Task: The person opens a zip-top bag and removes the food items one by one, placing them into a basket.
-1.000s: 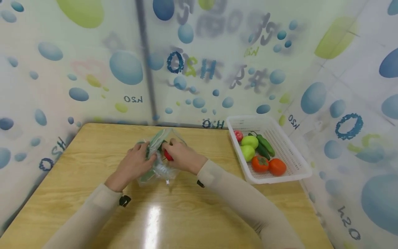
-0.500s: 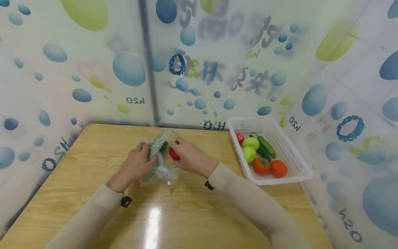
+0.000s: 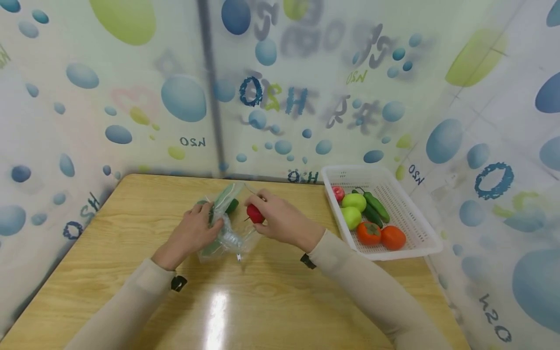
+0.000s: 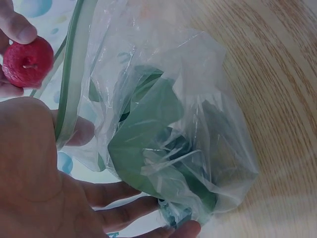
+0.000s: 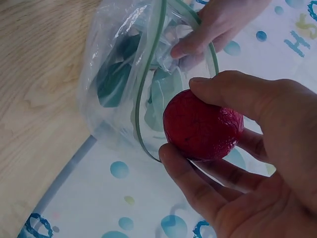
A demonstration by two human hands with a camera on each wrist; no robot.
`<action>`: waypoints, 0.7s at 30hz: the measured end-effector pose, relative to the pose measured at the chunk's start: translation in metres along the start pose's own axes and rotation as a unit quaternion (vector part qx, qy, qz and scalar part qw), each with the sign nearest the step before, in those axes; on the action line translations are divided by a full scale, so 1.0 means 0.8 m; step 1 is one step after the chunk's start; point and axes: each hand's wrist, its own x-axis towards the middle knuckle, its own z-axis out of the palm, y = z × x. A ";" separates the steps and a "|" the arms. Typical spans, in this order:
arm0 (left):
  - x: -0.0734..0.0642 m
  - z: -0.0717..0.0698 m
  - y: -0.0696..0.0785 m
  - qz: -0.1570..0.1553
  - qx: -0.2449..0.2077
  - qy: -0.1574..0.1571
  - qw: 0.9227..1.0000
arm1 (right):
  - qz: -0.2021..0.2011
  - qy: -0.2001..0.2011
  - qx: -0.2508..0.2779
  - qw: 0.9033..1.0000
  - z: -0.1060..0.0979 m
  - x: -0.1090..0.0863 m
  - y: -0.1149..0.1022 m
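My right hand holds a small red apple between thumb and fingers, just right of a clear zip bag. In the left wrist view the apple shows its short stem, outside the bag's green-edged mouth. My left hand grips the bag from the left. Its thumb reaches inside the mouth, while the fingers lie along the outside. Dark green vegetables show through the crumpled plastic, partly hidden by folds.
A white perforated basket stands at the back right. In it lie green apples, another red apple, two persimmons and long green vegetables. The wooden table ends at patterned walls behind and beside it.
My right hand has drawn back to the right with the red apple, from within the bag's mouth to outside it. The left hand has stayed on the bag.
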 end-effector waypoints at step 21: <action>-0.001 -0.003 -0.008 0.006 -0.003 -0.008 1.000 | 0.142 0.034 -0.019 0.989 -0.057 -0.084 0.074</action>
